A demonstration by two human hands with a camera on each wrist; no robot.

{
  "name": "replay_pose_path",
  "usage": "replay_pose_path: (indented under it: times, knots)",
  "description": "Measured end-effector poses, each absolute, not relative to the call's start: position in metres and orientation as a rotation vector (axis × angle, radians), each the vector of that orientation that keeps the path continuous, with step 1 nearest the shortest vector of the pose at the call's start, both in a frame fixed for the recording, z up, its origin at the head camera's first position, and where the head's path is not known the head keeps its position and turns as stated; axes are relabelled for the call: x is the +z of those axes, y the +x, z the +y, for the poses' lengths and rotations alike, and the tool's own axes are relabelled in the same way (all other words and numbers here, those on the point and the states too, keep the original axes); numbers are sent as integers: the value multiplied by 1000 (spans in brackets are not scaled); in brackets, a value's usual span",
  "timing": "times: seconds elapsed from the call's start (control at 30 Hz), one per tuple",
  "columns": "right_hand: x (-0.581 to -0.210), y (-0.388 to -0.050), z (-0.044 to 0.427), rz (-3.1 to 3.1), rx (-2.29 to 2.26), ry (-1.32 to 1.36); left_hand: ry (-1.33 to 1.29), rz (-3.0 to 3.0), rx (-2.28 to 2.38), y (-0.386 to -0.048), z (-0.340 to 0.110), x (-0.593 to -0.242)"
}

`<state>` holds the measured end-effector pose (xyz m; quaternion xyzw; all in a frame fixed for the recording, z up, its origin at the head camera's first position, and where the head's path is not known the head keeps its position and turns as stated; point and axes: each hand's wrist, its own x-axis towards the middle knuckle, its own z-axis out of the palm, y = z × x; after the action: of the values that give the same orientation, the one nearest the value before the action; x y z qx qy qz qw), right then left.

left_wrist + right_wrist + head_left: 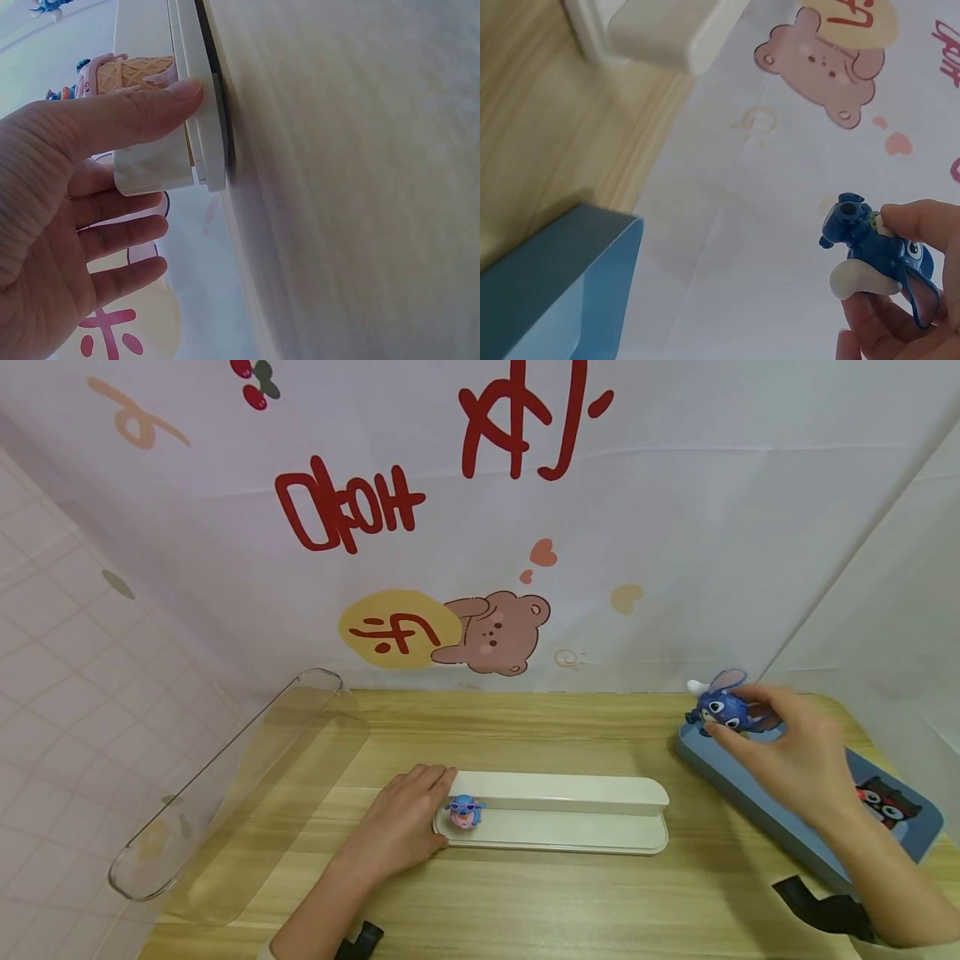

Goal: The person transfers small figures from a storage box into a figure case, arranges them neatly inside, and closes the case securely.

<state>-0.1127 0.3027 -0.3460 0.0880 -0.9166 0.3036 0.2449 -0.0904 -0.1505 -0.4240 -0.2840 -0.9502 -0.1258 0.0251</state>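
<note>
My right hand (806, 760) pinches a blue big-eared cartoon figurine (722, 708) between thumb and fingers, in the air over the near-left end of a blue box. In the right wrist view the figurine (881, 251) shows a white part at its side. On the wooden table lies a white two-step display stand (555, 831). My left hand (405, 814) grips its left end, thumb (142, 116) at the front edge and fingers behind. A small blue-and-pink figurine (465, 812) with purple glasses stands on the lower step, beside that hand; its waffle-patterned cone (135, 73) shows in the left wrist view.
The blue box (780, 835) stands at the right, with a dark red-and-black figure (887, 802) at its far end. A long clear plastic cover (247, 810) lies at the left. Behind the table (525, 902) hangs a white printed cloth (675, 527).
</note>
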Motion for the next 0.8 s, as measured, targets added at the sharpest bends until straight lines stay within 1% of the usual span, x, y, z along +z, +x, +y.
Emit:
replay_pose_path:
  times: [0.2,0.8]
  knots:
    - [-347,-106,287,-2448,846,274,-881,-2940,-388,-91,-151,-424]
    - [-348,-94,252,-2303,835,589,-888,-2946,-382,-91,-152,-425]
